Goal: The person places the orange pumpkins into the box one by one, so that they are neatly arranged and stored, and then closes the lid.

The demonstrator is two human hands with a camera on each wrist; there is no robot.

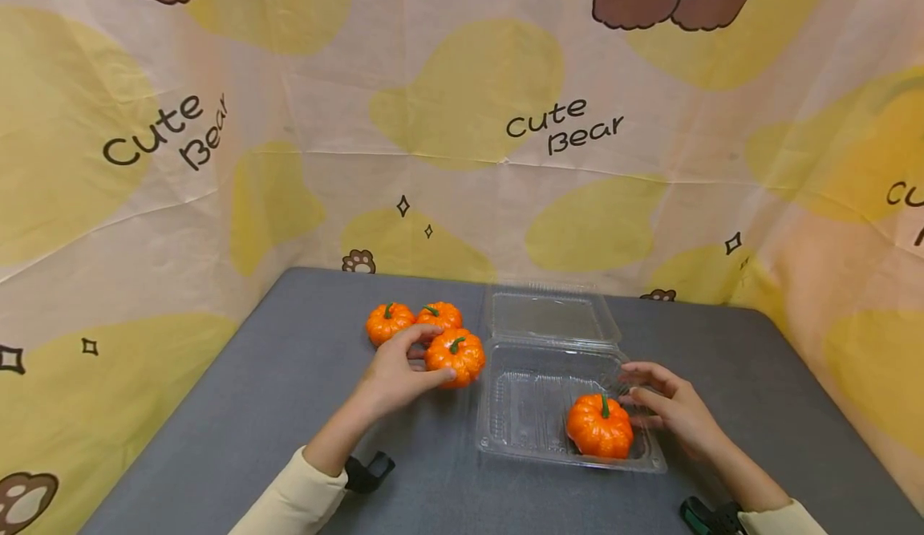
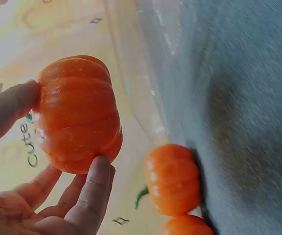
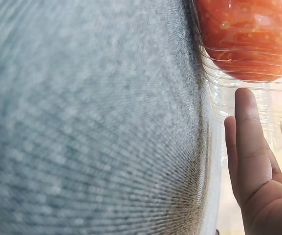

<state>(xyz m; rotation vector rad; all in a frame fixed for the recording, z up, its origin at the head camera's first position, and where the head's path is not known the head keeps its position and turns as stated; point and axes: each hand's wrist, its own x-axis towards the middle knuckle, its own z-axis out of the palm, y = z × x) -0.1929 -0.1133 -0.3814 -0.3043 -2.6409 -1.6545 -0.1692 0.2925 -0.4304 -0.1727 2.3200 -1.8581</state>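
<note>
My left hand point(image 1: 397, 368) pinches a small orange toy pumpkin point(image 1: 458, 358) with a green stem between thumb and fingers. The left wrist view shows that pumpkin point(image 2: 77, 112) lifted above the table. Two more pumpkins point(image 1: 389, 323) sit side by side just behind it, one partly covered by the held one. A clear plastic clamshell box point(image 1: 498, 443) lies with its lid point(image 1: 552, 316) folded back. In the box's front right corner rests another pumpkin point(image 1: 601, 427). At the box's right wall is my right hand point(image 1: 674, 407), its fingers point(image 3: 250, 132) fairly straight and holding nothing.
A grey cloth covers the table point(image 1: 289, 407). Behind and beside it hangs a printed curtain point(image 1: 462, 134) with yellow patches and lettering. Dark straps point(image 1: 368, 472) are worn at both wrists.
</note>
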